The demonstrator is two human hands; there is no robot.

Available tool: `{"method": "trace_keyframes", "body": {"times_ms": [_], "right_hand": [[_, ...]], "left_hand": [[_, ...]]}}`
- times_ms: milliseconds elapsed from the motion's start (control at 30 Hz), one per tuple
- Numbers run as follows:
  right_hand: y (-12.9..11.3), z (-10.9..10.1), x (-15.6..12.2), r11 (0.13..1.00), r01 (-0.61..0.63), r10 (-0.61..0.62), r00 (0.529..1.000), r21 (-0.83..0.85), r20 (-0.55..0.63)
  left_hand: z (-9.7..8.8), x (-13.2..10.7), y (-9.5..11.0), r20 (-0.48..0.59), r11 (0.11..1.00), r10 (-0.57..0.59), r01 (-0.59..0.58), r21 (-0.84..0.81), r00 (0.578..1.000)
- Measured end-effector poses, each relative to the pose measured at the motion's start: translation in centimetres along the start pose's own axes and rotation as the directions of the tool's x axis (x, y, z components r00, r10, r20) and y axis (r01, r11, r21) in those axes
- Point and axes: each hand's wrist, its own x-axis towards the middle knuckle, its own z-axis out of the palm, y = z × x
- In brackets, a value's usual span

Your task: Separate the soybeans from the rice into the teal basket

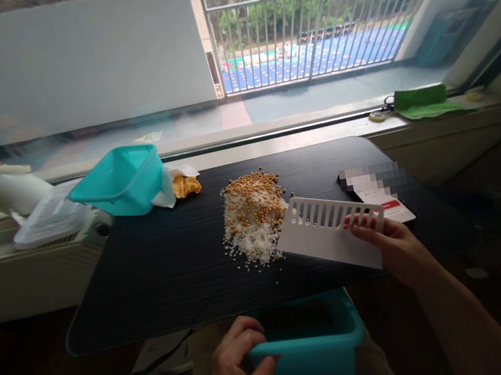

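Note:
A heap of white rice mixed with yellow beans (255, 215) lies in the middle of a black table (163, 274). My right hand (399, 248) grips a white slotted plastic scraper (329, 232) whose left edge touches the right side of the heap. Below the table's near edge my left hand (236, 364) is closed on the rim of a teal plastic bin (310, 345), held under the edge.
A second teal bin (121, 181) sits tilted at the table's far left, beside a yellow and white wrapper (182, 184). A clear lid (47, 220) and a white roll (3, 189) lie on the ledge. A card (385, 196) rests at right; a green cloth (422, 102) on the windowsill.

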Motion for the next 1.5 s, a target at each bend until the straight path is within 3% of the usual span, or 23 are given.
{"method": "trace_keyframes", "body": {"times_ms": [233, 467, 667, 900, 967, 1067, 1167, 1267, 1500], "right_hand": [[0.0, 0.0, -0.5, 0.999, -0.045, 0.045, 0.998, -0.005, 0.043], [0.1, -1.1, -1.2, 0.989, -0.058, 0.085, 0.976, -0.137, 0.2], [0.2, -0.5, -1.5, 0.995, -0.05, 0.059, 0.992, -0.085, 0.112], [0.7, -1.3, -1.4, 0.976, 0.008, 0.073, 0.931, -0.22, 0.357], [0.5, -1.8, -1.6, 0.977, 0.008, 0.058, 0.95, -0.211, 0.306], [0.0, -2.0, -1.6, 0.996, 0.025, -0.022, 0.999, -0.083, 0.04], [-0.7, -1.5, -0.6, 0.988, 0.143, -0.15, 0.974, -0.05, -0.173], [-1.3, -0.4, 0.5, 0.977, 0.183, -0.2, 0.965, -0.108, -0.172], [-1.7, 1.0, 0.7, 0.981, 0.14, -0.153, 0.983, -0.132, -0.098]], "left_hand": [[0.1, 0.1, -0.2, -0.022, 1.0, 0.002, -0.002, -0.013, 1.0], [-0.1, 0.1, 0.2, -0.015, 1.0, -0.001, 0.0, -0.023, 1.0], [-0.2, 0.1, -0.1, -0.03, 1.0, -0.001, 0.0, -0.028, 1.0], [-0.2, -0.1, -0.4, -0.038, 0.999, 0.019, -0.02, -0.028, 0.999], [-0.2, -0.2, -0.4, -0.03, 0.999, 0.033, -0.034, -0.024, 0.999], [-0.1, -0.2, -0.2, -0.021, 1.0, 0.026, -0.026, -0.001, 0.999], [0.1, 0.0, -0.1, -0.004, 1.0, 0.014, -0.014, 0.015, 1.0], [0.2, 0.2, 0.0, 0.006, 0.999, 0.033, -0.033, 0.017, 0.999], [0.2, -0.2, 0.0, -0.003, 0.998, 0.069, -0.069, 0.015, 0.998]]}}
